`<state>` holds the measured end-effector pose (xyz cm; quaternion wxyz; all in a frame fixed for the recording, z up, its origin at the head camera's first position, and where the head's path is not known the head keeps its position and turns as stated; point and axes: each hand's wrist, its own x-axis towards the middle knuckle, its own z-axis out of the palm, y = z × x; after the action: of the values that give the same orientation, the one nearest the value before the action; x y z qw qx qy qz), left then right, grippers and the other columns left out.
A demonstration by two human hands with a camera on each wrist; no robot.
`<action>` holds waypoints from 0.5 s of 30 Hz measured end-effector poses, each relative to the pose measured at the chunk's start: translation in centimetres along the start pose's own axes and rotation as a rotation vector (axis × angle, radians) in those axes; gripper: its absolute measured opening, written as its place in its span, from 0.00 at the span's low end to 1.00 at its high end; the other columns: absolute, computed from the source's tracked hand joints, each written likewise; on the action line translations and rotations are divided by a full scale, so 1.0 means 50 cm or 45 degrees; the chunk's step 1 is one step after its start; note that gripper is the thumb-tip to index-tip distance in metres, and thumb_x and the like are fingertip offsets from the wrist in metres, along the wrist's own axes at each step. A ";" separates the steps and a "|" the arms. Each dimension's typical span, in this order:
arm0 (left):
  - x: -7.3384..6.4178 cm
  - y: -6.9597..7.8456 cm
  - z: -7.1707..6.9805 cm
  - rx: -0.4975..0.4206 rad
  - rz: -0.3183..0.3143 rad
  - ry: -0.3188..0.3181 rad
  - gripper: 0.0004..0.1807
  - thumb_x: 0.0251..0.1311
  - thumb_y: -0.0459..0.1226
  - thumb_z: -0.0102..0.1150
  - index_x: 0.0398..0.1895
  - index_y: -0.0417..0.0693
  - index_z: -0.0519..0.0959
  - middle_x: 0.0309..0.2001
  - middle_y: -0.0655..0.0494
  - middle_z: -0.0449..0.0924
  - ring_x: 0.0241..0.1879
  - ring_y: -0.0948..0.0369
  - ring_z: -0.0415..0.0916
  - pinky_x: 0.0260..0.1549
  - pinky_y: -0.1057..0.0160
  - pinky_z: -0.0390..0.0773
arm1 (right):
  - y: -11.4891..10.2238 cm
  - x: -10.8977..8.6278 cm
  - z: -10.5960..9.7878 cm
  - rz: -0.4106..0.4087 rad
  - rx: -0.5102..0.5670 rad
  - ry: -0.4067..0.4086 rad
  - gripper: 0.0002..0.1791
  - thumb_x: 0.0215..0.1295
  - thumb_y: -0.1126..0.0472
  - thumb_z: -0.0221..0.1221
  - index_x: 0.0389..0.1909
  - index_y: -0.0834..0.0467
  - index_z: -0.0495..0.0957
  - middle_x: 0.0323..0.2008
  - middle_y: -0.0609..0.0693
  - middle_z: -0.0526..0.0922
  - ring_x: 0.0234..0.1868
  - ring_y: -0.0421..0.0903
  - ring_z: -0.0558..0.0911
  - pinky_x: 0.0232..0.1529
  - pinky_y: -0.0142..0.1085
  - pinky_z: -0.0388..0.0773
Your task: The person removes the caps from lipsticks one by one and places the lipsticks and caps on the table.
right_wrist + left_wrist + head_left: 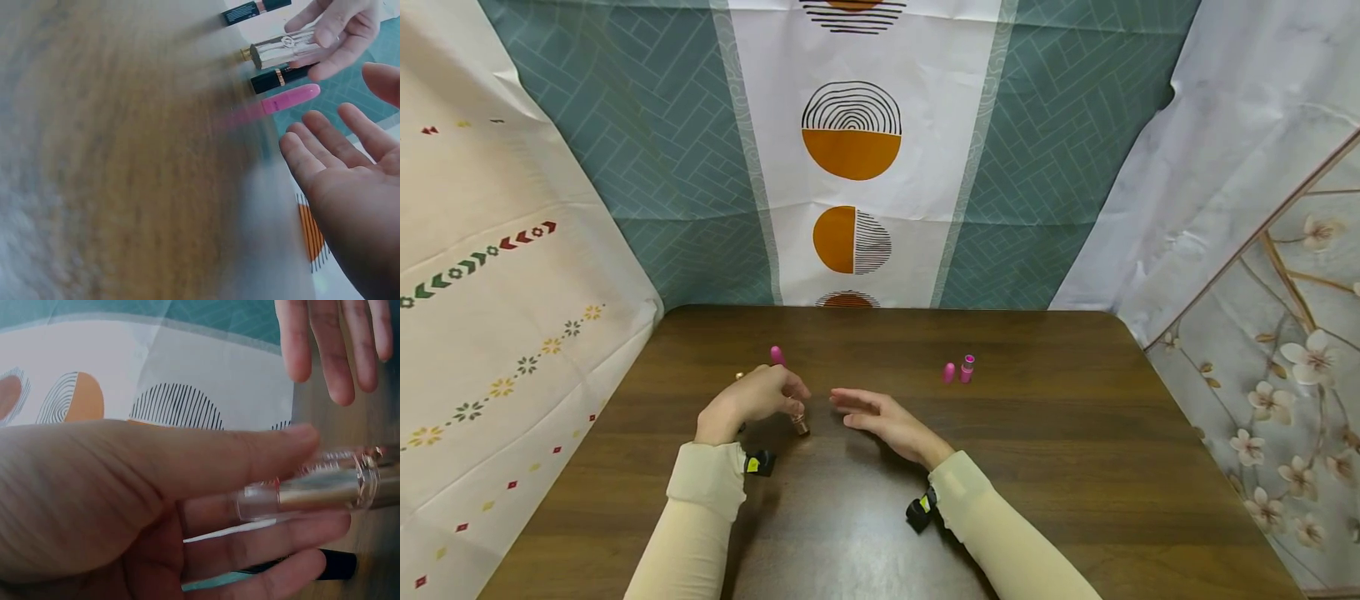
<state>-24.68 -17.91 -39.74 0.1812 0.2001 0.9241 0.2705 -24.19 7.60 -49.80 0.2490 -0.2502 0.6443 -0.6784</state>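
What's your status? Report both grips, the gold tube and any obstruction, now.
Left grip holds gold tube. Right grip open, empty, apart from gold tube. Pink tube just beyond left grip; nothing seen between right grip and gold tube.

The left hand (751,402) pinches, thumb (262,450) opposite its fingers (294,537); near those fingers, the right hand (887,423) hovers, its own fingers extended.

Left sleeve (688,537) and right sleeve (1022,537) are both long, pale cream and a bit wrinkled. The left cuff (706,475) and right cuff (961,490) are pretty chunky, look kinda folded back tbh. Left wrist camera (766,463) and right wrist camera (917,516) are just little black boxes, each with a bright yellow patch (752,465).
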 end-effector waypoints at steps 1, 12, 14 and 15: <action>0.002 0.001 0.001 -0.003 0.010 0.002 0.13 0.65 0.32 0.69 0.51 0.37 0.86 0.44 0.51 0.89 0.44 0.55 0.86 0.51 0.45 0.82 | 0.001 0.000 0.000 -0.001 0.005 -0.001 0.31 0.77 0.68 0.55 0.78 0.65 0.62 0.76 0.61 0.67 0.77 0.60 0.64 0.72 0.45 0.67; 0.018 0.002 0.005 -0.046 0.127 0.038 0.12 0.67 0.33 0.67 0.51 0.38 0.86 0.46 0.52 0.89 0.44 0.57 0.85 0.53 0.46 0.81 | 0.008 0.004 0.002 0.027 -0.005 0.019 0.29 0.77 0.68 0.55 0.77 0.64 0.65 0.75 0.62 0.68 0.75 0.57 0.68 0.71 0.42 0.69; 0.020 0.004 0.004 -0.061 0.164 0.036 0.12 0.68 0.33 0.67 0.51 0.38 0.86 0.46 0.52 0.89 0.44 0.57 0.85 0.53 0.46 0.82 | 0.008 0.003 0.002 0.039 -0.008 0.022 0.29 0.77 0.68 0.55 0.77 0.64 0.65 0.74 0.61 0.70 0.74 0.56 0.69 0.71 0.42 0.69; 0.021 0.005 0.004 -0.075 0.179 0.033 0.12 0.68 0.34 0.67 0.51 0.38 0.86 0.46 0.52 0.89 0.45 0.57 0.84 0.53 0.47 0.82 | 0.008 0.002 0.003 0.044 -0.009 0.022 0.29 0.78 0.68 0.55 0.76 0.64 0.65 0.73 0.61 0.71 0.74 0.56 0.70 0.71 0.42 0.69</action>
<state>-25.43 -17.15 -39.98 0.1557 0.2554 0.9017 0.3122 -24.19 7.40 -50.17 0.2541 -0.2340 0.6532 -0.6738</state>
